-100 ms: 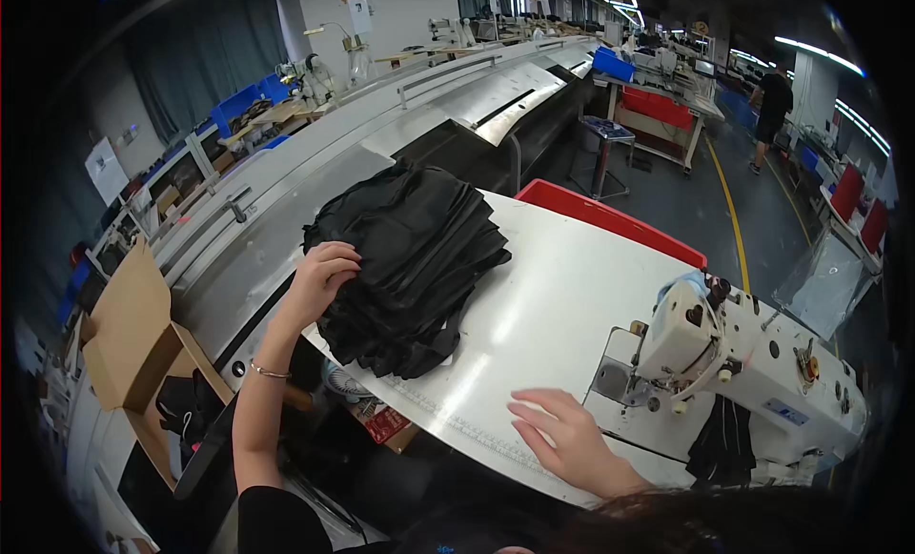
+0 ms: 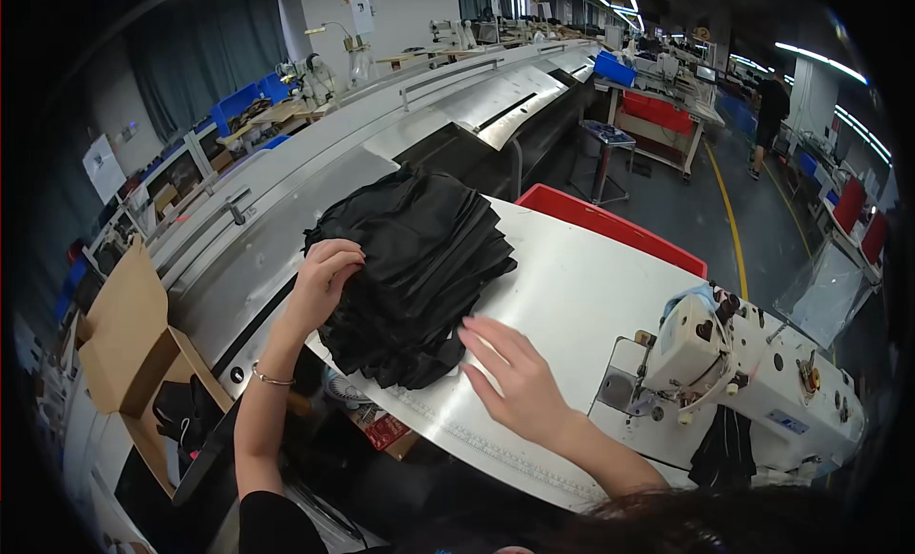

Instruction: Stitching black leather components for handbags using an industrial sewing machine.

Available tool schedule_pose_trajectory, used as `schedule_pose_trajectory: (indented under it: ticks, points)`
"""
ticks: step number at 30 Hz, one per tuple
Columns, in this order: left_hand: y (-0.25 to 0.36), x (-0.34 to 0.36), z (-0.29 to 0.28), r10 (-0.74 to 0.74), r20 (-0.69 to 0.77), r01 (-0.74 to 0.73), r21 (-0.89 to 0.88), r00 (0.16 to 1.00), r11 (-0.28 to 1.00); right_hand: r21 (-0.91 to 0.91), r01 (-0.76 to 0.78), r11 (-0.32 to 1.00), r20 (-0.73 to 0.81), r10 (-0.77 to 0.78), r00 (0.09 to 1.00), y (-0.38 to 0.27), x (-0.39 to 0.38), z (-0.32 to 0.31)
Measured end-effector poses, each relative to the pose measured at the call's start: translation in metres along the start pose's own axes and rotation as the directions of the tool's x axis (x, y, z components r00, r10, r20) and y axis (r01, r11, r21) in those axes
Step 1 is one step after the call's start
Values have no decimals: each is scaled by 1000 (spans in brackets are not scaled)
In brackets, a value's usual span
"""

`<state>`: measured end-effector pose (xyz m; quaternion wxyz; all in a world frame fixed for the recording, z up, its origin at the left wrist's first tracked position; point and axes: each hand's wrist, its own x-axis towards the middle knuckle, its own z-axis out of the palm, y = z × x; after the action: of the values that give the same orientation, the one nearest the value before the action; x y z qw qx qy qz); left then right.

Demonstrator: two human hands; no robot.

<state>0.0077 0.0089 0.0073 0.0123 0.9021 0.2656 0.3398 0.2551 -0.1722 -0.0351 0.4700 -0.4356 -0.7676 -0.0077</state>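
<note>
- White, smooth-faced table, glossy with reflected light through the middle.
- Along the near edge, a ruled scale in fine marks.
- On the left part, a thick pile of black fabric, creased on top, layers fanned toward the right; hard to tell whether wholly within the far-left edge.
- On the right part, well apart from the pile, a white sewing machine.
- Below its head, a metal plate.
- Just beside the machine, a smaller black fabric bunch, pale-lined.
</note>
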Motion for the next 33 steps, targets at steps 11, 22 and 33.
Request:
schedule_pose_trajectory:
  ticks: [11, 22, 33]
  points:
    - [-3, 15, 22, -85, -174, 60, -147, 981, 987, 698, -498, 514, 78, 637, 767, 40, 112, 141]
    - [-17, 10, 55, -31, -288, 32, 1, 957, 999, 929, -329, -169, 354, 664, 659, 52, 122, 112]
    - [-30, 2, 40, 436, -159, -378, 298, 886, 876, 905, -418, -81, 343, 720, 603, 58, 132, 105]
